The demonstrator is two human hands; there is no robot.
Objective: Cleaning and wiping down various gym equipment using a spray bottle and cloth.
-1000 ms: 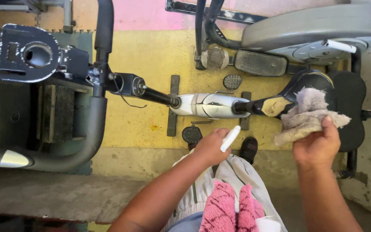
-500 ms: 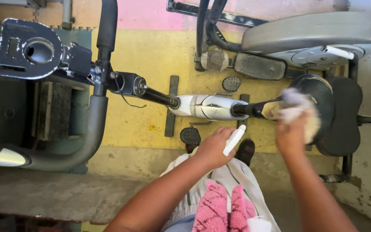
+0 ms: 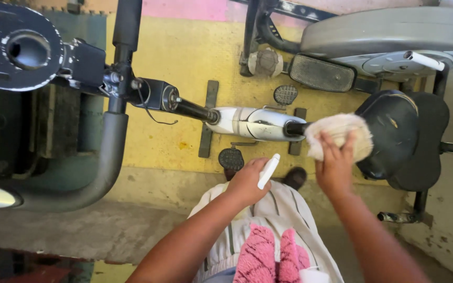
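The right hand (image 3: 336, 162) presses a cream cloth (image 3: 339, 137) against the exercise bike's black seat (image 3: 394, 136) — its grip closed over the cloth, which bunches at the seat's front edge, just beyond the fingers. The left hand (image 3: 247, 181), nearer than the seat, is closed around a small white bottle (image 3: 268, 170).

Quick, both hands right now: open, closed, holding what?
Left hand: closed on a white bottle.
Right hand: fingers spread, pressing a cloth against the bike beside the black seat.
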